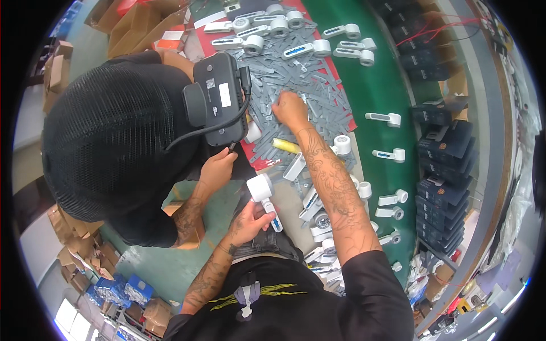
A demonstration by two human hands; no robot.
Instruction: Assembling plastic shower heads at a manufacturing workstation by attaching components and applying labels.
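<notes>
My left hand [247, 223] is closed around the handle of a white handheld fan [260, 187], its round head up and a blue strip showing along the handle. Ahead of it, my right hand [290, 108] reaches into a heap of loose grey plastic strips [296, 77]. Its fingers are bent together at the heap, and whatever they pinch is hidden. A yellow roll [286, 145] lies beside my right forearm. Several more white fans [321, 220] are crowded under and next to that forearm, partly covered by it.
A co-worker in a black mesh cap [114, 136] leans in at the left, one hand [219, 167] near mine. White fans [388, 154] lie spaced along the green surface [372, 91]. Dark boxes [443, 193] are stacked at the right; cardboard boxes [136, 28] stand at far left.
</notes>
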